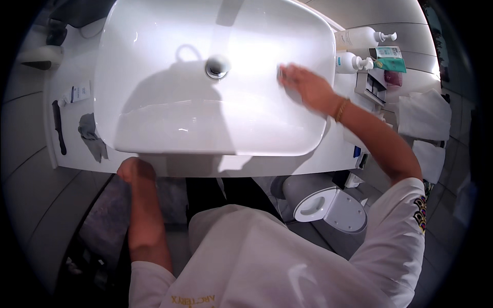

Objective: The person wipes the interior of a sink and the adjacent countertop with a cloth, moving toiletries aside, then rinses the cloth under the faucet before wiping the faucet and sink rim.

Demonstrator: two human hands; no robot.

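A white rounded sink basin (169,120) fills the upper middle, with a round metal drain (216,68) in its floor. My right hand (307,88) reaches over the basin's right rim, fingers bent together and smeared by motion. At its fingertips shows a small pale grey thing (281,73), too blurred to name, against the basin's inner right side. My left hand (136,169) is closed in a fist and rests on the counter's front edge, below the basin's left corner. A crumpled grey cloth (91,134) lies close to it on the counter.
On the left of the counter (77,159) are a dark comb (59,128), a small white packet (79,92) and a hair dryer (43,57). Pump bottles (354,38), a green tube (389,59) and a small box (371,88) crowd the right. Below stands a toilet (331,208).
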